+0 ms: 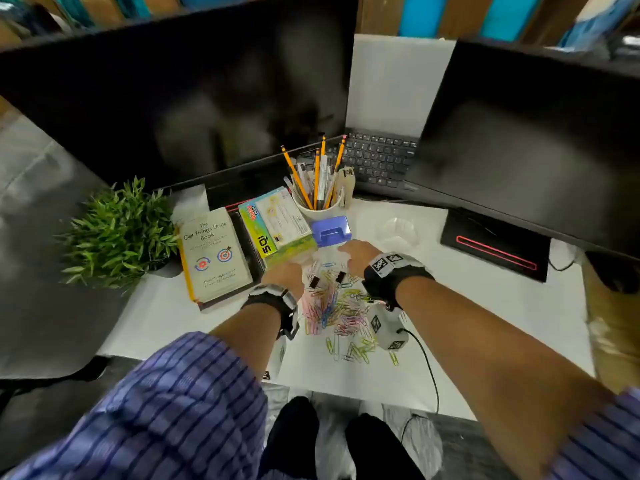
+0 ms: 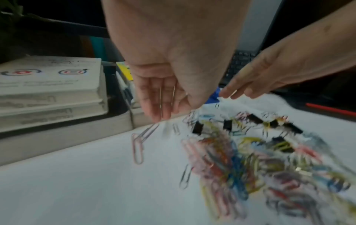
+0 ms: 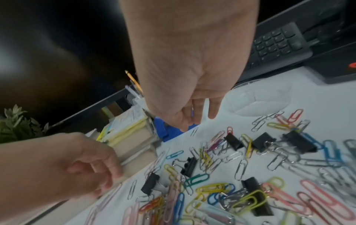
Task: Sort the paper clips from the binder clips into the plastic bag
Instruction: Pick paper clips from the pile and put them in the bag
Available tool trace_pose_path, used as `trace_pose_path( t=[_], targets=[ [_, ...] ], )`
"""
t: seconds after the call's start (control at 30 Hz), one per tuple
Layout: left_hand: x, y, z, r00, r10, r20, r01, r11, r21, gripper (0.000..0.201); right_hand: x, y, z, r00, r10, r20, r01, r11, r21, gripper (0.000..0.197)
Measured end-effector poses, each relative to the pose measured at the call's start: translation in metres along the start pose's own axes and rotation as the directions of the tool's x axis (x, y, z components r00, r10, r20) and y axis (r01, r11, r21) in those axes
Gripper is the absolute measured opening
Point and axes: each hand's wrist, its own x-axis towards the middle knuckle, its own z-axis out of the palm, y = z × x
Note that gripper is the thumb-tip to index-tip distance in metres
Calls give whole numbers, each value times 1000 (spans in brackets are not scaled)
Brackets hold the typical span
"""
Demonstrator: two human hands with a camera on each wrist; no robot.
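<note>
A heap of coloured paper clips (image 1: 337, 311) is spread over the white surface (image 1: 485, 306), with black binder clips (image 3: 234, 141) scattered among them at the far side of the heap. A clear plastic bag (image 1: 398, 230) seems to lie crumpled just beyond the heap, to the right, though it is faint. The left hand (image 1: 284, 277) is held over the heap's far left edge; its grip is relaxed, fingers (image 2: 154, 100) pointing down with nothing clearly held, though blur makes this uncertain. The right hand (image 1: 358, 256) is stretched over the far edge, its fingers (image 3: 213, 109) extended and apart, nothing seen in its grip. Just beyond the hands a blue hole punch (image 1: 330, 230) is seen, then a white cup of pencils (image 1: 317, 188). To the left lie a boxed pack (image 1: 277, 225), a book (image 1: 213, 252) and a green plant (image 1: 119, 230). Two dark monitors (image 1: 180, 98) stand behind.
</note>
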Motion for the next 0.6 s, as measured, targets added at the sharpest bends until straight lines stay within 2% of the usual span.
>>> trace_pose_path(
  t=[0.07, 0.2, 0.33, 0.43, 0.5, 0.6],
  targets=[
    [-2, -8, 8, 993, -116, 23, 114, 990, 83, 30, 8, -6, 4, 1000, -8, -8, 8, 999, -39, 53],
    [2, -27, 36, 994, -99, -38, 101, 994, 49, 38, 22, -8, 15, 1000, -5, -23, 2, 993, -121, 52],
    [4, -29, 51, 987, -136, -83, 133, 990, -40, 46, 21, -2, 24, 1000, -18, -17, 14, 974, -225, 51],
    [7, -20, 57, 994, -95, -58, 85, 984, -156, 52, 18, -3, 25, 997, -73, -27, 64, 965, -254, 46],
    [8, -10, 58, 999, -43, -30, 35, 973, -230, 49, 18, -9, 26, 989, -144, -27, 135, 965, -227, 52],
    [9, -2, 59, 993, -55, -103, 16, 940, -342, 44, 19, -15, 31, 971, -238, 17, 235, 941, -242, 62]
  ],
)
